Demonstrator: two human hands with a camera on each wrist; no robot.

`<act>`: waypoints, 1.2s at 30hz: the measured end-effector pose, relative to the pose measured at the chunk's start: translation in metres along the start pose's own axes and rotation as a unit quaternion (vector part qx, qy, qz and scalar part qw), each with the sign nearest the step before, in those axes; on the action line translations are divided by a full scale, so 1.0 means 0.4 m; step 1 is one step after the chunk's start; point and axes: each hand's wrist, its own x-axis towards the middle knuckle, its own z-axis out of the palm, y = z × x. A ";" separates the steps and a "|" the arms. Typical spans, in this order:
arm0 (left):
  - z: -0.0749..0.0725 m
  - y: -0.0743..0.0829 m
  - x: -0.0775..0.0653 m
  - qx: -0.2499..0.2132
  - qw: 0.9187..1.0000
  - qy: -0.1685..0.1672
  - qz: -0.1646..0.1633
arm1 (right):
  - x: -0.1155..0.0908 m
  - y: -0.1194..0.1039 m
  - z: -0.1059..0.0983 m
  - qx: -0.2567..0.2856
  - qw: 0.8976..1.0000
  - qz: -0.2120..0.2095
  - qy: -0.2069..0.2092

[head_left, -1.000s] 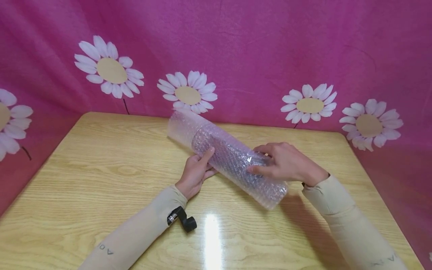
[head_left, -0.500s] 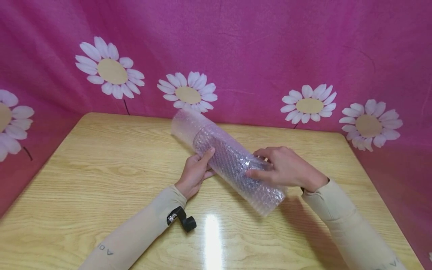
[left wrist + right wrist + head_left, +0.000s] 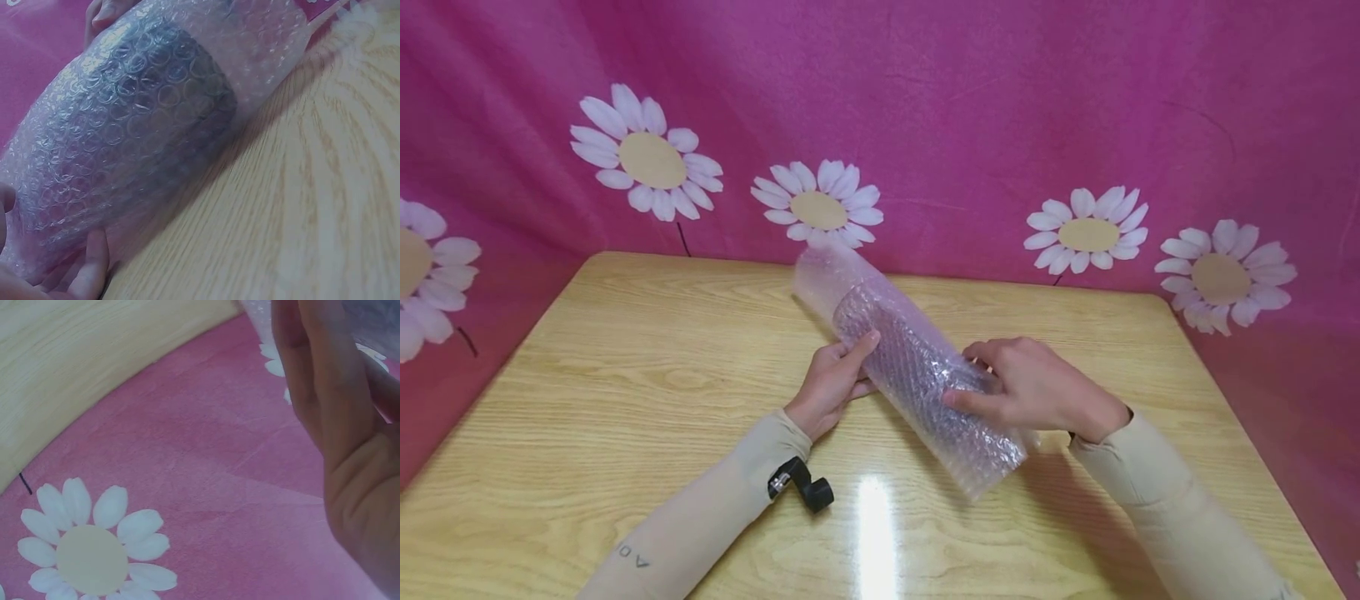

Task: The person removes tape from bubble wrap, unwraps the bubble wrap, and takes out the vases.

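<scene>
A bundle of clear bubble wrap (image 3: 902,367), rolled into a tube, slants over the table in the head view. Something darker shows dimly through its layers in the left wrist view; its kind cannot be made out. My left hand (image 3: 832,382) holds the lower left side, thumb on top and fingers beneath. With thumb and fingers astride the bundle, my right hand (image 3: 1033,387) grips it near its closer end. In the right wrist view the bubble wrap (image 3: 378,322) is mostly hidden behind my right hand (image 3: 350,419).
The bundle is above a light wooden table (image 3: 625,375). A pink curtain (image 3: 955,108) with white daisies hangs behind the table and at its sides. On my left sleeve sits a small black camera mount (image 3: 808,487).
The bundle's near end has swung toward me and slightly left, while its far end has shifted right. My right hand has come down with it; my left hand has barely moved.
</scene>
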 end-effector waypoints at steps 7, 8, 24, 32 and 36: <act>-0.008 0.002 -0.004 0.014 1.000 -0.012 -0.001 | -0.009 -0.029 0.000 -0.010 1.000 -0.002 -0.013; -0.009 0.002 -0.005 0.016 1.000 -0.015 -0.002 | -0.011 -0.032 0.000 -0.009 1.000 -0.002 -0.016; -0.020 0.009 -0.024 0.057 0.998 -0.028 -0.025 | -0.020 -0.072 -0.005 0.008 0.997 0.021 -0.074; -0.022 0.006 -0.032 0.082 0.994 -0.067 -0.029 | -0.045 -0.098 -0.003 0.013 0.996 0.023 -0.079; -0.024 0.006 -0.036 0.087 0.992 -0.085 -0.026 | -0.053 -0.105 -0.007 0.019 0.996 0.016 -0.083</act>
